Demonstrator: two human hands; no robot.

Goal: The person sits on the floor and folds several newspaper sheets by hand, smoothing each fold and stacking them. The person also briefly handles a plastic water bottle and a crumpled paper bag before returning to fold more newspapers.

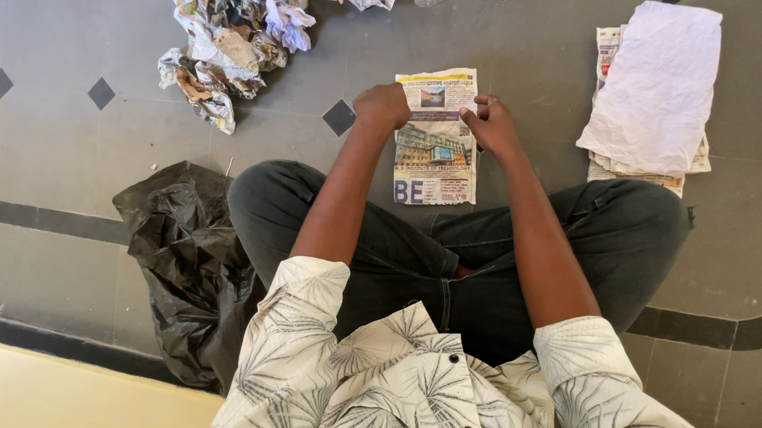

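A single view is given, taken from a camera worn on the person's head and aimed almost straight down. The lower edge of the frame is filled at close range by the patterned shirt [408,386] and the crossed legs in dark trousers [482,253]. Beyond the knees, the grey tiled floor [75,158] is seen from farther off, running to the top edge. The forward direction of the person is shown as up in the frame. The folded newspaper sheet [435,148] is placed near the centre. No second view is supplied, so nothing is shared between views.
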